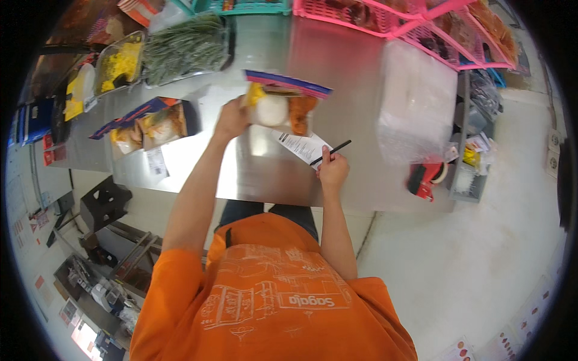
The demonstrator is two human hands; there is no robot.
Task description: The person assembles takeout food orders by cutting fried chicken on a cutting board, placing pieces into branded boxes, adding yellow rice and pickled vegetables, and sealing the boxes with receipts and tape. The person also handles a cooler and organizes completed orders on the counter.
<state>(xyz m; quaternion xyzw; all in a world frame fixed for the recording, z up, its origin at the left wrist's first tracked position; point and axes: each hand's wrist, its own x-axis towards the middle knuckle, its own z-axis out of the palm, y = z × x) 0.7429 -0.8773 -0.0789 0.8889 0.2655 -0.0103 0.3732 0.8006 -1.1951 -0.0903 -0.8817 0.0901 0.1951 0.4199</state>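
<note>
My left hand (233,118) grips the left side of a packed meal (273,110) with white rice, something yellow and a reddish-brown piece of food under a blue-and-pink top edge. Between the fingers of my right hand (333,169) are a black pen (339,147) and the lower end of a printed paper slip (299,146). The slip's upper end reaches the underside of the meal pack. To the left, more packed meals (160,126) with a dark blue and orange edge sit on the steel table (280,180). A small printed slip (156,162) lies just below them.
Trays of long green leaves (187,49) and yellow food (121,63) stand at the back left. Pink baskets (343,18) and a teal basket (253,6) line the back. A stack of clear plastic bags (417,99) and a red tape dispenser (426,180) lie on the right.
</note>
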